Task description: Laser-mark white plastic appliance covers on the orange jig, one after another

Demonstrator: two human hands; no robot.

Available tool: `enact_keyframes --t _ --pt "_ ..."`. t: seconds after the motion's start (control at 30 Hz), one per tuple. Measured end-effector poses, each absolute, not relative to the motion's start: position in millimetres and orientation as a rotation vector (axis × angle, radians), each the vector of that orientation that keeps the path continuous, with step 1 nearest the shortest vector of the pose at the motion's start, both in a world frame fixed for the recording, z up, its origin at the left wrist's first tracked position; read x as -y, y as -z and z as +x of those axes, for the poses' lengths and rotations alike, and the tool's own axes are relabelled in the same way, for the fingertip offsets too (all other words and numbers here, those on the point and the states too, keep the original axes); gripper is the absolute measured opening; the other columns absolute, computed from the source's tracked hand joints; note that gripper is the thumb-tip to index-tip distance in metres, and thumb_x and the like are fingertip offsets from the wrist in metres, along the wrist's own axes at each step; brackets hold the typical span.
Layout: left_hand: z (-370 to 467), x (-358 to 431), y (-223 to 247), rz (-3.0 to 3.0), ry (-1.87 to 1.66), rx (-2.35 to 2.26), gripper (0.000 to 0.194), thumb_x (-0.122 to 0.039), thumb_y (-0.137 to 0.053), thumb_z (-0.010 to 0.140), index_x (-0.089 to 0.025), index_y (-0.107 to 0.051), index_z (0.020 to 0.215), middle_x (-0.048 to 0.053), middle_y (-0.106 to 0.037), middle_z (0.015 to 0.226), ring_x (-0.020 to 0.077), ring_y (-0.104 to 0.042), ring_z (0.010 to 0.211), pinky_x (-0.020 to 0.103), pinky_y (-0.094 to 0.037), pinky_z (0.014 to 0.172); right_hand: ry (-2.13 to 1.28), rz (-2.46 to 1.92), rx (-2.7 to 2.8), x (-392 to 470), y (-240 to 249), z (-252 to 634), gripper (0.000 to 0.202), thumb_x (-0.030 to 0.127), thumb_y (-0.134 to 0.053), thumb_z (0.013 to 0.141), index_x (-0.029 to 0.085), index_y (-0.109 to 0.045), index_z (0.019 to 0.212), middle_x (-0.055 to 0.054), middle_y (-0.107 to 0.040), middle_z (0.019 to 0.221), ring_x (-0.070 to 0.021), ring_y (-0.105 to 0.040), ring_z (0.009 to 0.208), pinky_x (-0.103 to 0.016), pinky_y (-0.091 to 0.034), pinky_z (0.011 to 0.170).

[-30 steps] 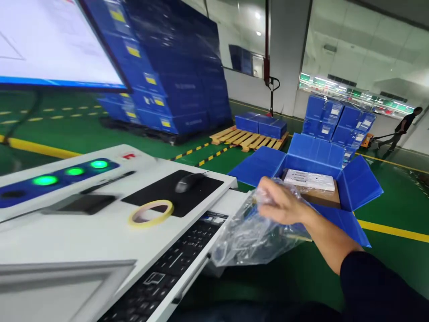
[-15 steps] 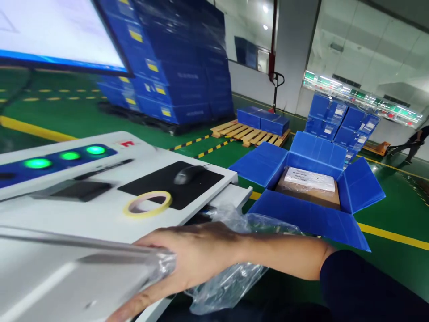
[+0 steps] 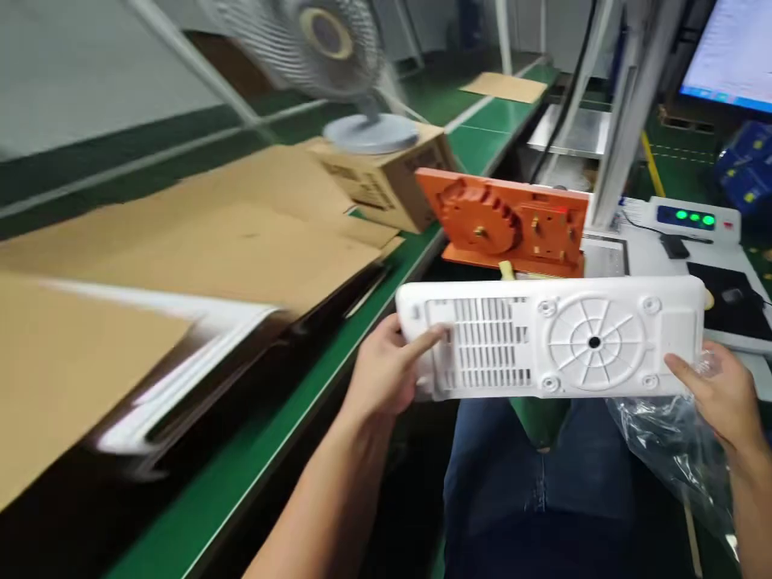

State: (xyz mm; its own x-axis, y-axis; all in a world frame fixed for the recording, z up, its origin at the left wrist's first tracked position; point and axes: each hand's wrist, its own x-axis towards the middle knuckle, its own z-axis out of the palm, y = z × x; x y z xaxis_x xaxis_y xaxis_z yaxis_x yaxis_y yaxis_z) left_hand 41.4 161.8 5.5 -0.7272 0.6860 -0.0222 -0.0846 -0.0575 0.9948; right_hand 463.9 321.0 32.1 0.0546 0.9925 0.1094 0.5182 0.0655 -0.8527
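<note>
A white plastic panel is held up level between the two hands, its long side running from 9 to 3 o'clock; take its middle as the centre of the dial. The left hand grasps it at 9 o'clock, thumb laid flat over the front face at the outer edge of the slatted grille, the other fingers going behind the panel and out of sight. The right hand grasps the opposite end between 3 and 4 o'clock, thumb tip pressed on the front near the lower corner, the rest of its fingers around the end and mostly hidden. The round ribbed disc lies between the grille and the right thumb. A clear plastic bag hangs at 4 o'clock, its film bunched against the right hand; whether those fingers pinch it, I cannot tell. An orange fixture stands beyond the panel at 12 o'clock, cardboard sheets lie between 9 and 10, and a fan sits on a carton between 10 and 11.
</note>
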Motion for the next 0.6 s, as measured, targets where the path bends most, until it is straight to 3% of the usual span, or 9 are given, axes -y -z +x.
enact_keyframes --t 0.07,0.3,0.5,0.6 --pt "32.9 -158.0 -2.4 0.58 -1.85 -1.656 0.077 -0.049 -0.106 0.056 -0.015 -0.072 0.115 0.013 -0.079 0.119 0.0318 -0.074 0.107 0.043 -0.06 0.096 -0.769 -1.599 1.606 -324.0 -32.7 456.3 0.069 0.071 -0.089 0.064 0.019 -0.075 0.107 -0.01 -0.078 0.093 -0.0317 -0.073 0.083 -0.042 -0.058 0.072" --pt "4.9 -174.9 9.7 0.709 -1.941 -1.693 0.08 -0.047 -0.108 0.053 -0.013 -0.07 0.115 0.016 -0.078 0.118 0.0315 -0.074 0.104 0.044 -0.061 0.095 -0.66 -1.603 1.831 -338.4 -27.2 442.0 0.071 0.087 -0.075 0.069 0.022 -0.072 0.098 -0.009 -0.076 0.08 -0.0335 -0.072 0.073 -0.045 -0.057 0.069" --pt "0.3 -171.8 -5.5 0.682 -2.033 -1.629 0.081 -0.045 -0.109 0.051 -0.014 -0.07 0.114 0.014 -0.078 0.115 0.0308 -0.075 0.102 0.042 -0.063 0.091 -0.75 -1.348 1.721 -334.9 -39.4 438.2 0.064 0.077 -0.082 0.078 0.023 -0.072 0.112 -0.01 -0.08 0.1 -0.0354 -0.077 0.085 -0.045 -0.062 0.072" --pt "18.7 -157.2 -9.8 0.627 -2.075 -1.557 0.08 -0.044 -0.108 0.054 -0.016 -0.069 0.117 0.012 -0.079 0.117 0.03 -0.075 0.103 0.04 -0.065 0.091 -0.607 -1.351 1.622 -324.6 -66.9 445.4 0.062 0.075 -0.086 0.075 0.025 -0.073 0.109 -0.01 -0.079 0.093 -0.0343 -0.075 0.075 -0.043 -0.061 0.061"
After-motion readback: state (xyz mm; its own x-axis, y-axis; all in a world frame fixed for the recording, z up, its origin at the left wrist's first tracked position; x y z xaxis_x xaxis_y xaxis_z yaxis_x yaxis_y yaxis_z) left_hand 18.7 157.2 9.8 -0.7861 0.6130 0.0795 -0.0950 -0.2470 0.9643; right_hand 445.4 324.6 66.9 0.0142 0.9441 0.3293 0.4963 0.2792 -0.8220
